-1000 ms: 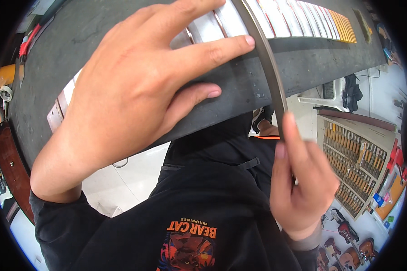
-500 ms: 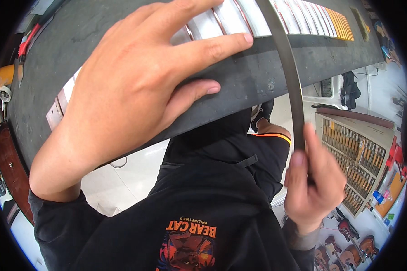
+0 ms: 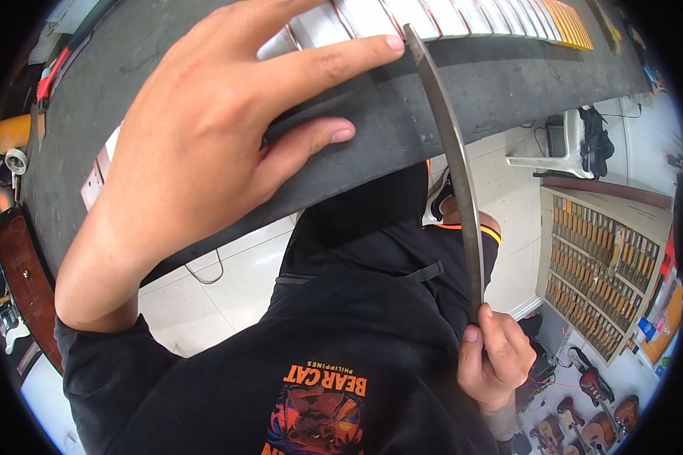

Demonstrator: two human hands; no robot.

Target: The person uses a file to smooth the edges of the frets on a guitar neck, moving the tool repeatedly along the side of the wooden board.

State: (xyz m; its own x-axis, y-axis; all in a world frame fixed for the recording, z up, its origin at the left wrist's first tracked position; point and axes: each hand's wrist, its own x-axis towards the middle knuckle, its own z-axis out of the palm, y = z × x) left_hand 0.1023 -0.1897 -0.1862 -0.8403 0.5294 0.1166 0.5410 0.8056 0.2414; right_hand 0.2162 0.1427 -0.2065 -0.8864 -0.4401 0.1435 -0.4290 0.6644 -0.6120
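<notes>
- Beneath and right of the spread, non-gripping left hand (image 3: 197, 114) lies the fretted neck (image 3: 448, 19), white-faced and yellow-ended; frets (image 3: 424, 15) already cross it, their finish impossible to judge.
- Pinched in the right hand (image 3: 497, 360), a long metal file (image 3: 455, 144) ends just beside the left hand; contact unclear.
- Left hand blocks part of the neck; red tool (image 3: 51, 76) at the bench (image 3: 524, 83) edge beyond left, tool rack (image 3: 599, 273) beyond right.
</notes>
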